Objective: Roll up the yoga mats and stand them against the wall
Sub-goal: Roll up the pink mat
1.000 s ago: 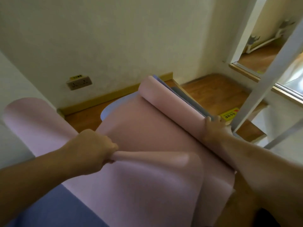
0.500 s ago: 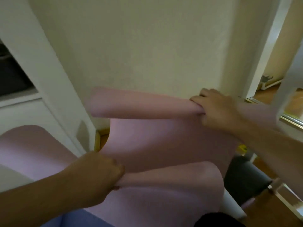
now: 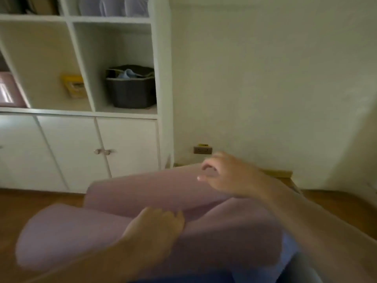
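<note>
While the left hand grips a fold of the pink yoga mat with curled fingers, the right hand rests on the mat's upper rolled part, fingers loosely spread and relaxed. The mat hangs bunched in front of the person, above the wooden floor and short of the cream wall. A white shelf unit stands to the left, with a dark basket in one compartment. A wall socket sits low behind the right hand.
</note>
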A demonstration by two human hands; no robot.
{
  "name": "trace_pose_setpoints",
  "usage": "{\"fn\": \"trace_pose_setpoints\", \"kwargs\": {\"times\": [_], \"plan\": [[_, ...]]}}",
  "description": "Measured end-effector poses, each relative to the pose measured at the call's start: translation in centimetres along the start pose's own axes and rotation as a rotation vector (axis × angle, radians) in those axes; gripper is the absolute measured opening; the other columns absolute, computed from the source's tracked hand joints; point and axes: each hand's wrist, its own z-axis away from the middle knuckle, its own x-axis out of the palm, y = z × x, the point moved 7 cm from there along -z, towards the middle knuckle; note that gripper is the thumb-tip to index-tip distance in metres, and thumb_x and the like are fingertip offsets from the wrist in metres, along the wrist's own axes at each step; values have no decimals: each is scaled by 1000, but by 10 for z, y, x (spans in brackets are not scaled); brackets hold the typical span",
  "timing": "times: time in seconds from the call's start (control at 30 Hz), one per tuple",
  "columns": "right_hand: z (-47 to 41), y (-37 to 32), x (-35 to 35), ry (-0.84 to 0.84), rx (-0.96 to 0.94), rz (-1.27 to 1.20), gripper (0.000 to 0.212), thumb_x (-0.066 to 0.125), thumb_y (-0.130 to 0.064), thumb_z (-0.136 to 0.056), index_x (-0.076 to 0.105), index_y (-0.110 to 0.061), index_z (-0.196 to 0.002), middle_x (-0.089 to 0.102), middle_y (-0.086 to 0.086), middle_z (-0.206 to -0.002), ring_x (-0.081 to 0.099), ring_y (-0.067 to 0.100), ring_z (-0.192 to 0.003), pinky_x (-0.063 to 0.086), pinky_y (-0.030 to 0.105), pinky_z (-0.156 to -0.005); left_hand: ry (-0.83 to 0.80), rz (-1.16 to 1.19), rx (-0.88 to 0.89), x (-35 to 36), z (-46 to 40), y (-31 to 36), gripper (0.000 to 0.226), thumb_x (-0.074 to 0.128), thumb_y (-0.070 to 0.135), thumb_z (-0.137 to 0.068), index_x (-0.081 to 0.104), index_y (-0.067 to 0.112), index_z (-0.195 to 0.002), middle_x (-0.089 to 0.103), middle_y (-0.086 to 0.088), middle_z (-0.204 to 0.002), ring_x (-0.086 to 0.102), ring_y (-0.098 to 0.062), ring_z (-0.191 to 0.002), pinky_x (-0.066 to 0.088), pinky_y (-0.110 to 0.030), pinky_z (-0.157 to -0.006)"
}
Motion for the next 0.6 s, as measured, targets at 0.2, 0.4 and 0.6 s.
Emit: {"fn": "trace_pose_setpoints", "kwargs": {"times": [0.2,0.4,0.6], "plan": [[34,-22,168,-875,40,-81,66,76,-57,-90,57,-35,-149,59,-9,-148,55,15,-129,42,37,-112,-205,108,41,81,15,1,35,71,34,-90,61,18,-119,72,-4,-110,73,-25,-89,49,-37,-64],[39,-11,201,-855,99,161,81,82,-35,-89,45,-30,-160,53,2,-155,55,25,-136,42,28,-99,-215,207,21,124,1,8,42,58,34,-100,42,18,-137,59,-9,-132,62,-37,-113,42,-42,-79],[20,-24,191,-491,-122,258,15,66,-20,-86,64,-29,-99,66,-2,-94,59,24,-83,42,35,-63,-314,709,-161,128,2,-37,64,57,86,-81,59,34,-117,64,9,-112,62,-15,-99,53,-38,-85]]}}
